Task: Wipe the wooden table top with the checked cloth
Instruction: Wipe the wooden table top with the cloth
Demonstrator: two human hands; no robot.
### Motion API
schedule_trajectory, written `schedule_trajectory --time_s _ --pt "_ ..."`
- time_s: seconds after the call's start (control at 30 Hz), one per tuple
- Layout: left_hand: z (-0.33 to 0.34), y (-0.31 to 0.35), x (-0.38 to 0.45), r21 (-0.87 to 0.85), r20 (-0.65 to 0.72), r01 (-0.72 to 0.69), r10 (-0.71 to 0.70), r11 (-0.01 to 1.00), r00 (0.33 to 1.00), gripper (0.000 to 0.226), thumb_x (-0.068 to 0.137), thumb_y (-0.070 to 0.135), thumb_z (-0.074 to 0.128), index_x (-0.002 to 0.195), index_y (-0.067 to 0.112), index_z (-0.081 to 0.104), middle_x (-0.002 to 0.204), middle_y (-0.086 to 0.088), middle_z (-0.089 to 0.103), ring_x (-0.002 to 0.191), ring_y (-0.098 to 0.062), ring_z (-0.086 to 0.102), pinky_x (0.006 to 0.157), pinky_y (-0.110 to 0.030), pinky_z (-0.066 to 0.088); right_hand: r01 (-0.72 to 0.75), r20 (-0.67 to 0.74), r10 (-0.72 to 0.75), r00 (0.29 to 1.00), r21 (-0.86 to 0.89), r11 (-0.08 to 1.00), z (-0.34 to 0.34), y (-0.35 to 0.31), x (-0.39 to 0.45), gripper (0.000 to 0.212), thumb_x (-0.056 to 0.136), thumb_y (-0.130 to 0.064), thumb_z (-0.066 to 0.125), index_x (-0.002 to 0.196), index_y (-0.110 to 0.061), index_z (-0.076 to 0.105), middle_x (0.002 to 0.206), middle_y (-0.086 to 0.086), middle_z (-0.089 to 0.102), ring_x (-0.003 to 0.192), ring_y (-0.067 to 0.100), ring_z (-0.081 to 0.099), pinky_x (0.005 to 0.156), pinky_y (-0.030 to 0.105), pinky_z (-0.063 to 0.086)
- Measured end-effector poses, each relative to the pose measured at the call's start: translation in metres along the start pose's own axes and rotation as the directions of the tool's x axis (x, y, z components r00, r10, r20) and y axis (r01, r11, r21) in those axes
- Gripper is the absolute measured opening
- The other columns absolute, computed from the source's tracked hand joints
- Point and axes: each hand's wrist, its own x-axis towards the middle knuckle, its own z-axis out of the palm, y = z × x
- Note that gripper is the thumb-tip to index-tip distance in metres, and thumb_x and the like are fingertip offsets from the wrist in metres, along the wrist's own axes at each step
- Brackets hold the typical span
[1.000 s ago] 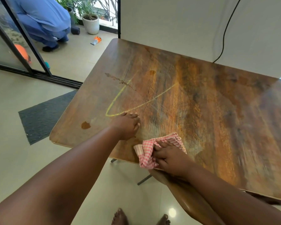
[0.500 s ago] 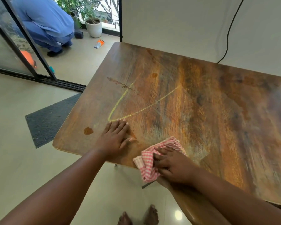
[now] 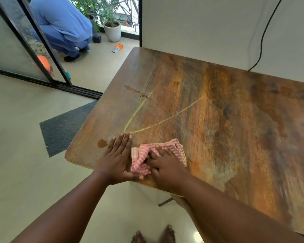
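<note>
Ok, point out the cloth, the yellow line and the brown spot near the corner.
cloth (image 3: 174, 146), head view, upper folds.
yellow line (image 3: 135, 113), head view, left stroke.
brown spot (image 3: 102, 143), head view, its middle.

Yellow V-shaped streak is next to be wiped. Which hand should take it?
Right, probably. The right hand already presses the checked cloth on the table top, just short of the yellow streak. The left hand lies flat and bare beside the cloth, fingertips at the streak's point.
</note>
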Motion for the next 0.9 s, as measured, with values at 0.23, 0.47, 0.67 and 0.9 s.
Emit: schedule_trajectory --time_s 0.23,0.47,0.67,0.9 --pt "-0.001 0.000 0.002 -0.019 -0.010 0.001 -0.001 1.000 1.000 0.141 0.053 0.104 0.025 0.147 0.010 -0.022 0.153 -0.004 -0.033 0.141 -0.015 -0.033 0.113 -0.036 -0.025 0.103 0.095 -0.095 0.991 -0.083 0.991 -0.012 0.055 -0.077 0.043 0.096 -0.045 0.033 0.136 -0.037 0.045 0.151 -0.013 0.028 0.144 0.018 0.014 0.113 0.034 -0.002" --pt "0.000 0.000 0.002 -0.009 0.004 -0.004 0.004 1.000 1.000 0.138 0.054 0.103 0.019 0.146 0.011 -0.025 0.153 -0.004 -0.035 0.140 -0.015 -0.035 0.115 -0.039 -0.022 -0.165 -0.018 0.165 0.986 0.024 0.986 -0.020 0.043 -0.029 0.040 0.097 -0.037 0.037 0.135 -0.035 0.047 0.154 -0.009 0.026 0.144 0.021 0.015 0.116 0.038 0.009" --pt "0.000 -0.001 0.001 0.005 0.012 -0.022 0.022 1.000 1.000 0.136 0.055 0.103 0.018 0.147 0.012 -0.023 0.154 -0.005 -0.032 0.140 -0.015 -0.035 0.115 -0.039 -0.022 0.009 0.019 -0.009 1.000 -0.008 1.000 0.009 -0.011 -0.027 0.043 0.095 -0.041 0.033 0.136 -0.035 0.046 0.154 -0.005 0.029 0.144 0.027 0.014 0.115 0.045 0.006" --pt "0.001 -0.002 0.002 -0.004 0.016 -0.020 0.020 1.000 1.000 0.141 0.050 0.105 0.019 0.147 0.011 -0.023 0.154 -0.003 -0.032 0.140 -0.015 -0.033 0.117 -0.043 -0.016 0.102 0.110 -0.091 0.990 -0.099 0.990 -0.007 0.036 -0.093 0.040 0.093 -0.042 0.035 0.128 -0.035 0.054 0.145 -0.008 0.043 0.137 0.025 0.034 0.111 0.044 0.021"
